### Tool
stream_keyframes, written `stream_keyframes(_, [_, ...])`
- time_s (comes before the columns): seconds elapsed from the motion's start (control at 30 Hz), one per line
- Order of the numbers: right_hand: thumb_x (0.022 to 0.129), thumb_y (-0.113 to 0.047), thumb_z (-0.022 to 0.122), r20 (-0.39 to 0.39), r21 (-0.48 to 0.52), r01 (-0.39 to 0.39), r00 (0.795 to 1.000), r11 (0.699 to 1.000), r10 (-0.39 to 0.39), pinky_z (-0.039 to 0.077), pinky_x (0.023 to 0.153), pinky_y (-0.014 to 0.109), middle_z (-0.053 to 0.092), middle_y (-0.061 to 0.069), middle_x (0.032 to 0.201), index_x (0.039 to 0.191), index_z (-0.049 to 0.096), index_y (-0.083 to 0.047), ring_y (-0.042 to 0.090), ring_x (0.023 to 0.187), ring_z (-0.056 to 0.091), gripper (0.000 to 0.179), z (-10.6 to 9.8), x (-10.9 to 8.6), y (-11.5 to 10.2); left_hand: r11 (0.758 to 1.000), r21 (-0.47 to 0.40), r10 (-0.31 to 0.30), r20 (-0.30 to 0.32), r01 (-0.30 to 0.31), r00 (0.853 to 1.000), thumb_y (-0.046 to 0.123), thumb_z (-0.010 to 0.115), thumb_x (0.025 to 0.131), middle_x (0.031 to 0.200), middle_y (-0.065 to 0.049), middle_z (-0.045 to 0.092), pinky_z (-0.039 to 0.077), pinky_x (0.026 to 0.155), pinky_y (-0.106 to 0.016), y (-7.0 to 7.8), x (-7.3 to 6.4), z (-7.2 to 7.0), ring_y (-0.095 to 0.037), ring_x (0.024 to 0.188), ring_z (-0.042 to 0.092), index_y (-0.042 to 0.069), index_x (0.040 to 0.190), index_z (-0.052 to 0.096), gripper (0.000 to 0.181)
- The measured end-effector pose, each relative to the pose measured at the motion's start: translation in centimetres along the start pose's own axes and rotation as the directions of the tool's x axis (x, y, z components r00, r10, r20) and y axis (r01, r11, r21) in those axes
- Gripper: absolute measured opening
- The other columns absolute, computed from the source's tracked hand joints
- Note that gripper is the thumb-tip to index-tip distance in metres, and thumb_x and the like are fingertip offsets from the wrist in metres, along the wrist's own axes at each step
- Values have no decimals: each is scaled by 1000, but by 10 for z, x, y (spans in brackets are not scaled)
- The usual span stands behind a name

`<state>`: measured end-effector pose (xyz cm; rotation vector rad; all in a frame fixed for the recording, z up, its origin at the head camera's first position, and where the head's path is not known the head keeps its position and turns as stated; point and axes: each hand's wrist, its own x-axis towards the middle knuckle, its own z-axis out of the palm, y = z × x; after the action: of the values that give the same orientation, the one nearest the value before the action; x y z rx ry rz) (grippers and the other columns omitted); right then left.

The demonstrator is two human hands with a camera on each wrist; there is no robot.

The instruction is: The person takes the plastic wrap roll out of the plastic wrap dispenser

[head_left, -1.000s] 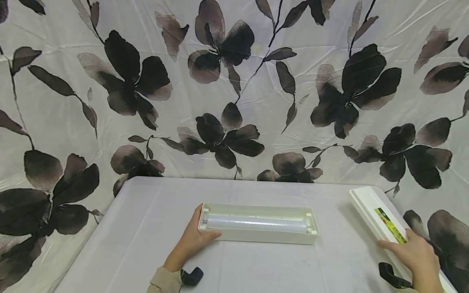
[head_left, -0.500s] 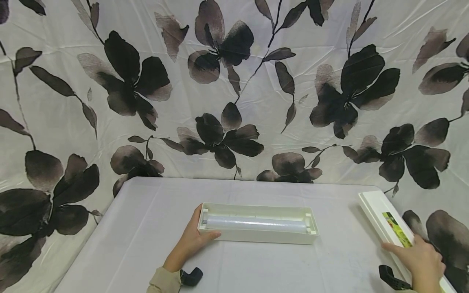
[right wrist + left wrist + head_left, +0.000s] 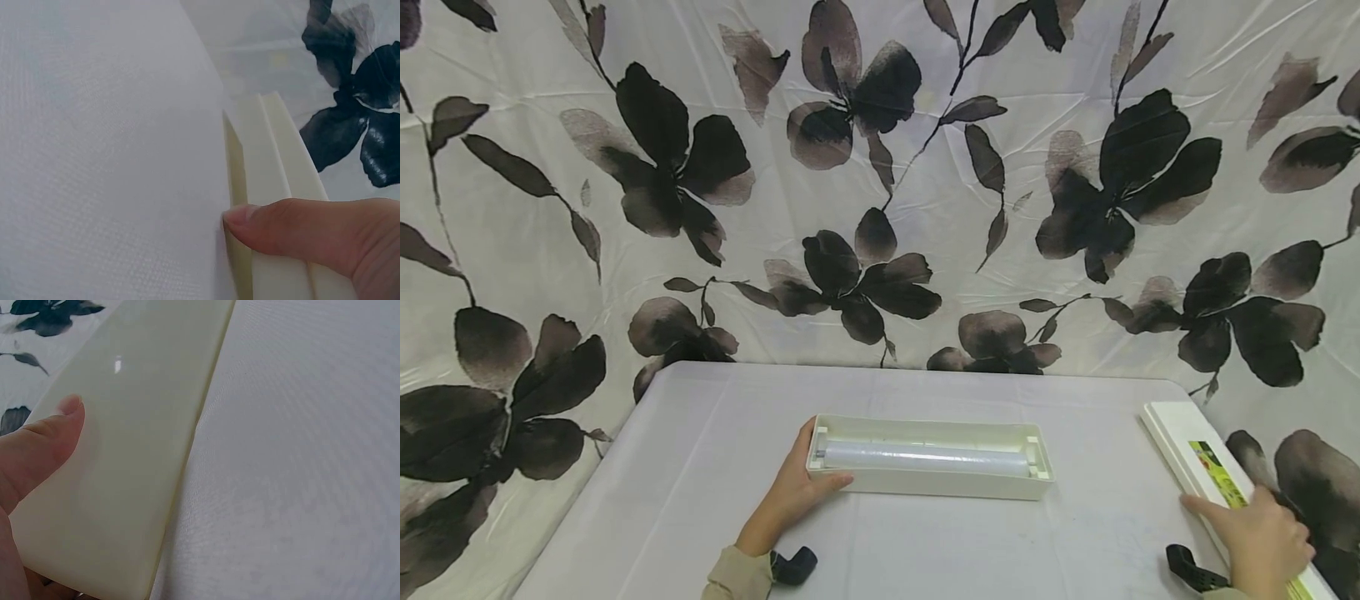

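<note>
An open off-white cling film box (image 3: 947, 486) lies across the middle of the table, a roll of clear film (image 3: 925, 457) inside it. My left hand (image 3: 792, 492) grips the box's left end, thumb along the front wall; the other fingers are mostly hidden behind. In the left wrist view the thumb (image 3: 53, 437) presses the smooth box wall (image 3: 131, 469). At the table's right edge my right hand (image 3: 1262, 537) holds the long white lid (image 3: 1176, 429), which bears a yellow-green label (image 3: 1217, 473). The right wrist view has the thumb (image 3: 275, 226) over the lid's near edge (image 3: 259, 150).
A white cloth covers the table (image 3: 865, 550). Behind it hangs a white curtain (image 3: 985, 183) with dark flowers. The table's right edge runs under or close by the lid. Each wrist carries a black camera mount (image 3: 795, 567).
My right hand has moved the lid a little to the right, and its far end sits lower and nearer the table's right edge. My left hand and the box have stayed still.
</note>
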<state>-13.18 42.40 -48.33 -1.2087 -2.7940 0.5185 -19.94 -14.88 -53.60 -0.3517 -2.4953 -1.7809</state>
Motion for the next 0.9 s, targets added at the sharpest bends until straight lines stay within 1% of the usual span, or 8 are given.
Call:
stream_keyframes(0.1, [74, -46, 80, -14, -4, 1, 1000, 1000, -1, 38, 88, 61, 45, 39, 106, 129, 35, 17, 54, 102, 44, 94, 1, 0, 0, 1000, 1, 2, 1, -2, 1000, 25, 86, 73, 140, -12, 50, 31, 109, -62, 1, 0, 0, -33, 126, 50, 9, 154, 24, 104])
stream_keyframes(0.17, [75, -47, 80, -8, -4, -2, 1000, 1000, 2, 39, 88, 61, 46, 39, 106, 129, 35, 16, 53, 102, 44, 94, 2, -1, 0, 1000, 1, 2, 1, -2, 1000, 25, 86, 73, 140, -12, 49, 30, 109, -62, 1, 0, 0, -34, 126, 49, 8, 155, 23, 105])
stream_keyframes(0.33, [76, -48, 78, 32, -22, -20, 999, 1000, 20, 39, 93, 61, 43, 40, 116, 140, 31, 14, 54, 108, 41, 100, 3, -1, -1, 1000, 0, 0, 2, 0, 1000, 25, 87, 73, 141, -13, 49, 30, 109, -62, 2, 0, 1, -34, 127, 49, 8, 155, 23, 105])
stream_keyframes(0.43, [77, -48, 77, 49, -29, -27, 998, 999, 28, 37, 95, 61, 40, 41, 120, 143, 27, 14, 54, 110, 40, 103, 3, 0, -1, 1000, -1, -3, 3, 3, 1000, 25, 87, 73, 141, -13, 49, 30, 109, -63, 2, 0, 1, -34, 127, 49, 8, 154, 23, 105])
stream_keyframes(0.63, [77, -47, 78, 57, -11, -27, 998, 1000, 27, 34, 97, 63, 37, 41, 120, 143, 26, 13, 55, 113, 35, 103, 6, 1, -2, 1000, -17, -17, 0, 17, 1000, 25, 87, 72, 142, -12, 49, 28, 110, -62, 2, 0, 0, -34, 128, 48, 9, 155, 24, 105])
stream_keyframes(0.9, [79, -42, 78, 44, 23, -42, 998, 999, 41, 31, 99, 64, 35, 42, 118, 139, 27, 16, 56, 114, 32, 98, 7, -1, -6, 1000, -23, -17, 2, 17, 1000, 23, 87, 72, 142, -12, 49, 28, 110, -63, 2, 0, 0, -34, 129, 48, 9, 154, 24, 105])
